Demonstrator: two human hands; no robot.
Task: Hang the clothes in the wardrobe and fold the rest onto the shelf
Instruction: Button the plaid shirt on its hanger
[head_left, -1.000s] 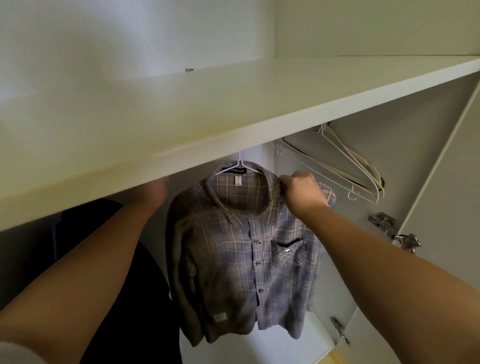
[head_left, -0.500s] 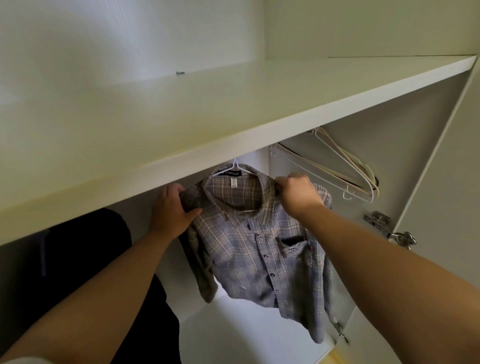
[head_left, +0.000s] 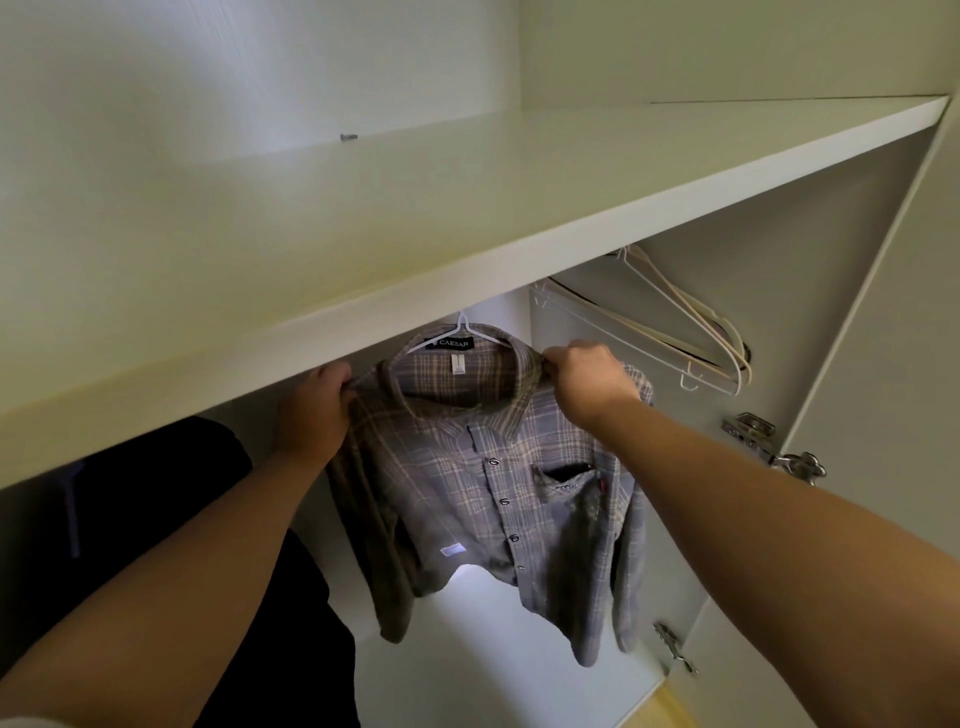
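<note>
i see the plaid shirt (head_left: 498, 467) on a white hanger (head_left: 462, 332) just under the shelf (head_left: 467, 208) front edge, buttoned, front towards me. my left hand (head_left: 317, 410) is right below the shelf edge, fingers curled round the shirt's shoulder, gripping the cloth. my right hand (head_left: 587, 384), also just under the shelf, pinches the collar on the other side. empty hangers (head_left: 675, 332) hang bunched under the shelf's right end. a dark garment (head_left: 156, 519) hangs under its left end. a metal hinge (head_left: 769, 441) sits below the right end. a small screw (head_left: 348, 137) is in the wall above the shelf.
</note>
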